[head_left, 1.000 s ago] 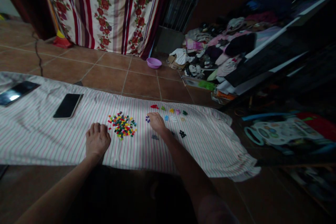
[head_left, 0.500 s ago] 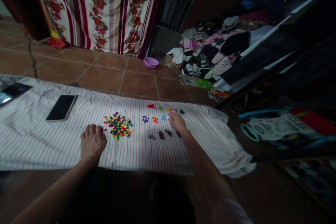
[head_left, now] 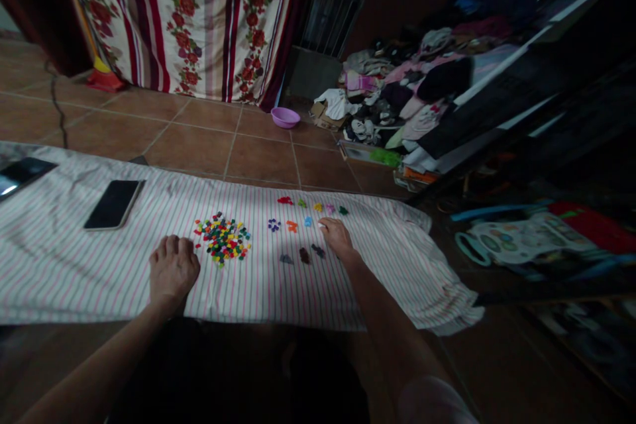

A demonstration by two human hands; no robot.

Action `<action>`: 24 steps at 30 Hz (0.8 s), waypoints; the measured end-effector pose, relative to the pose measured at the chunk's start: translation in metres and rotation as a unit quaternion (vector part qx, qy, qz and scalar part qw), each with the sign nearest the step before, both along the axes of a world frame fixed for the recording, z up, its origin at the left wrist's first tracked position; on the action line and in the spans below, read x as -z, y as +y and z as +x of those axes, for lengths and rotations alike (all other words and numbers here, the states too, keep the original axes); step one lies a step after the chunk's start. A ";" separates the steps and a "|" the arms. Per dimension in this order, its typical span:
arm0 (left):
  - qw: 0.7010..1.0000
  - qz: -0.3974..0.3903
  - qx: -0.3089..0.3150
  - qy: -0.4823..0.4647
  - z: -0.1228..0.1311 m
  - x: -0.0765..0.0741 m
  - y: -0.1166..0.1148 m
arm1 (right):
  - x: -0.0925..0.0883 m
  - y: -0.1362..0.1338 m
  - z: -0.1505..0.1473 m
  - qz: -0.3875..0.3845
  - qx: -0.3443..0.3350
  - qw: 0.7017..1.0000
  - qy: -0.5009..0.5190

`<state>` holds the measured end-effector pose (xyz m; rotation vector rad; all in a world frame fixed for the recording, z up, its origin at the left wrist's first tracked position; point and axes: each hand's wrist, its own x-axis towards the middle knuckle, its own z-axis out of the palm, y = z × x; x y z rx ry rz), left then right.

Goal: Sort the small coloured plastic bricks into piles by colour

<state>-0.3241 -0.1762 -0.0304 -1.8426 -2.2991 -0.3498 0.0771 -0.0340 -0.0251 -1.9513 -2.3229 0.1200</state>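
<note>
My left hand rests palm down on the striped cloth, fingers slightly apart, left of a mixed pile of small coloured pieces. To the right, my right hand has its fingers drawn together and lowered to the cloth, at a small whitish bit. What lies under its fingertips is too small to make out. Beside it are little groups sorted by colour: light blue pieces, orange pieces, purple pieces, red pieces, yellow pieces, grey pieces and brown pieces.
A dark-screened phone lies left of the pile, with another dark shiny device at the far left. Beyond the cloth, a purple basin stands on the tiled floor. Heaped clothes fill the back right.
My right hand has shifted slightly toward me, and its wrist now covers the dark group at the right end of the near row. My left hand stays put.
</note>
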 end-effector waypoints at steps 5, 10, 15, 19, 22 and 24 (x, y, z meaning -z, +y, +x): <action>1.000 0.004 0.000 0.004 0.000 0.000 0.001 | 0.003 0.005 0.003 0.003 -0.001 1.000 0.016; 1.000 0.002 0.001 0.010 0.000 0.000 0.000 | 0.007 0.012 0.008 0.039 -0.013 0.999 0.034; 1.000 0.004 0.001 0.021 0.000 0.001 0.000 | 0.005 0.022 -0.001 0.068 -0.036 0.995 0.059; 1.000 0.003 0.000 0.020 0.000 0.002 0.001 | 0.001 0.026 -0.020 0.045 -0.051 0.996 0.061; 1.000 0.005 0.000 0.021 0.000 0.002 0.001 | 0.001 0.024 -0.033 0.014 -0.085 0.995 0.051; 1.000 0.007 0.001 0.024 0.000 0.002 0.001 | 0.003 0.020 -0.036 -0.001 -0.105 0.994 0.038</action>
